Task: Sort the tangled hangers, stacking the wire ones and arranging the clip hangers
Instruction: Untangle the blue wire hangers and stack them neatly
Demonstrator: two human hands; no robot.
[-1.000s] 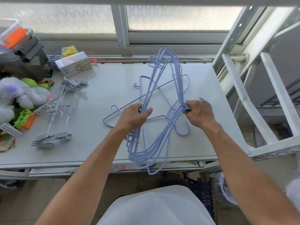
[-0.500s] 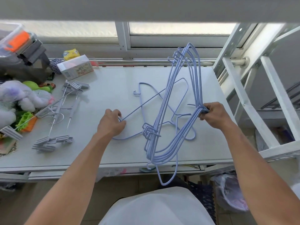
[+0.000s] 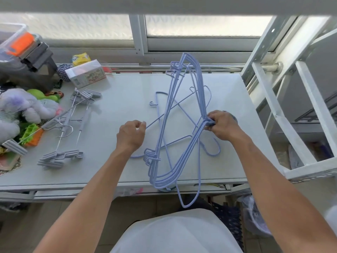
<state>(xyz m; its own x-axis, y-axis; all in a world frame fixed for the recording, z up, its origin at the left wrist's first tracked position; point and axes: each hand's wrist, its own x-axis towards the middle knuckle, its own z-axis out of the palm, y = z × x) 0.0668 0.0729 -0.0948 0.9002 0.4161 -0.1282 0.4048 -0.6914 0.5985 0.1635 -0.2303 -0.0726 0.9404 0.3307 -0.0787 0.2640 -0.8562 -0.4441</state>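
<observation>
My right hand [image 3: 221, 125] grips the necks of a bundle of several lilac wire hangers [image 3: 195, 83], held upright on edge above the white table [image 3: 118, 110]. My left hand [image 3: 130, 135] pinches the end of a loose wire hanger [image 3: 175, 105] that lies on the table under the bundle, tangled with others there. Several grey clip hangers [image 3: 63, 154] lie in a loose heap at the table's left.
Soft toys [image 3: 20, 106], a clear box [image 3: 85, 73], a yellow packet [image 3: 81, 58] and a dark machine [image 3: 27, 61] crowd the left and back left. A white metal frame [image 3: 284, 110] stands close on the right. The window sill runs behind the table.
My right hand has tilted the bundle back toward the left. My left hand shifted a little toward the middle and now pinches the loose hanger's end, lifting it slightly.
</observation>
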